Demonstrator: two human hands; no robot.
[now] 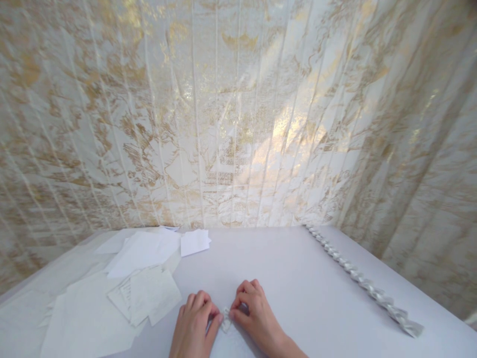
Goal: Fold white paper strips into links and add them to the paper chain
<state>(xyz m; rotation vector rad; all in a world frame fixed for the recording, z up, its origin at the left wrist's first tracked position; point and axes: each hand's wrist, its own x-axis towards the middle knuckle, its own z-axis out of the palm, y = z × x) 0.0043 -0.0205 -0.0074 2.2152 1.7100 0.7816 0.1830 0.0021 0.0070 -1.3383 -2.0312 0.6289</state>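
Both my hands rest on the white table (283, 278) near its front edge. My left hand (194, 323) and my right hand (252, 311) pinch a small folded piece of white paper (226, 319) between their fingertips, with the fingers curled in. The paper lies low against the table surface. To the left of my hands lies a loose heap of white paper sheets (137, 278), overlapping one another.
A long chain of folded silvery paper pieces (363, 283) runs along the table's right side from the back to the front right. A small white sheet (195, 242) lies at the back. A gold-and-white patterned curtain (238, 114) hangs behind and to the right.
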